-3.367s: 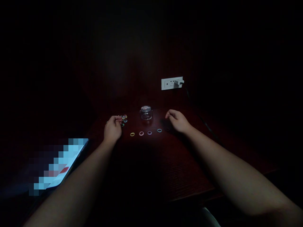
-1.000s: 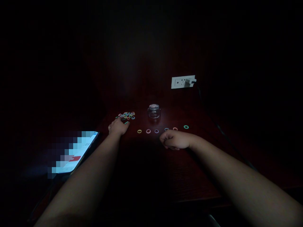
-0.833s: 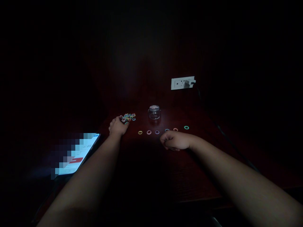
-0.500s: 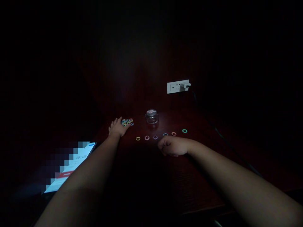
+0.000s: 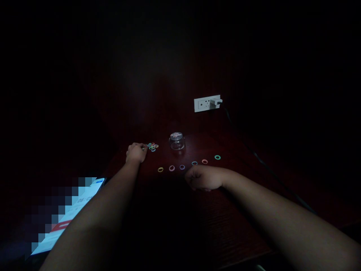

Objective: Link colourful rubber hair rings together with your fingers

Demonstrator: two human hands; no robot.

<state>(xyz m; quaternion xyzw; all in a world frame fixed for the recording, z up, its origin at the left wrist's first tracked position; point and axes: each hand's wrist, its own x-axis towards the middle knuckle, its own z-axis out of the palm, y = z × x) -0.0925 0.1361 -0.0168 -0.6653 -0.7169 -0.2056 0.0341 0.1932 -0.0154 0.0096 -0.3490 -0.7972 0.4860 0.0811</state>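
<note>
A: What comes nearest?
B: One phone (image 5: pixel 67 214), then the right hand (image 5: pixel 205 177), loosely curled; whether it holds anything cannot be told.
A: And the rings (image 5: pixel 217 159)?
B: Six in a row on the table (image 5: pixel 228 216), just beyond — likely light, soft, springy, best pinched by the rim.
A: Farther?
B: The left hand (image 5: pixel 136 153), fingers bent at the edge of the pile (image 5: pixel 152 147); its grip is hidden, and overlapping rings defy counting. Then one lidded jar (image 5: pixel 177 142), probably smooth, and one socket (image 5: pixel 201 104) with one plug (image 5: pixel 216 101).

Two bare forearms (image 5: pixel 270 210), rounded and smooth-outlined, narrower at the wrists (image 5: pixel 226 177).
</note>
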